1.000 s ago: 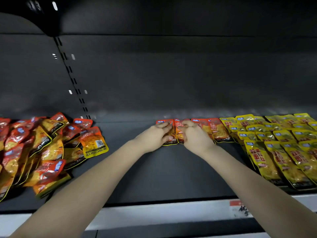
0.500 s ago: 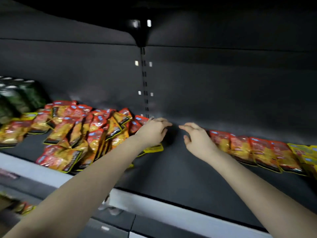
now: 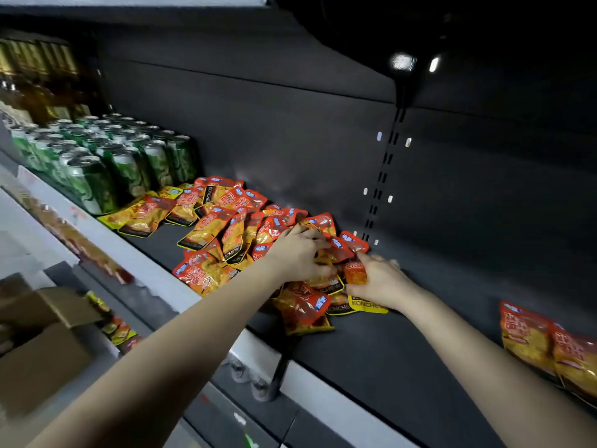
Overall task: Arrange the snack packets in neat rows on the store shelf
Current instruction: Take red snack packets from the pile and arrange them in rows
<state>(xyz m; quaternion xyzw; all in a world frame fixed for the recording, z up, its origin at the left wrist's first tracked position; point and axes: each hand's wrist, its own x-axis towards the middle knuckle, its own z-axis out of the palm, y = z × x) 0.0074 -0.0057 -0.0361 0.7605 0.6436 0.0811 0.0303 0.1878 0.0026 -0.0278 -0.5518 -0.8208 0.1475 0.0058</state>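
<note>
My right grip (image 3: 384,282) pinches a packet (image 3: 355,273) at the pile's (image 3: 223,227) right edge, left grip (image 3: 298,253) clutches the pile; tugging could spill neighbours off the shelf (image 3: 403,357).

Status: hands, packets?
Left hand grips into pile. Right hand pinches one packet at pile's edge. Neat row far right. Cans beyond pile, not blocking.

Right hand (image 3: 380,283) now at packet pile (image 3: 219,223)

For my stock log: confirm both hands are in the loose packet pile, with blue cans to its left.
The cans are green, not blue; the head view shows it. The left hand and right hand are indeed in the loose packet pile, cans to its left.
</note>
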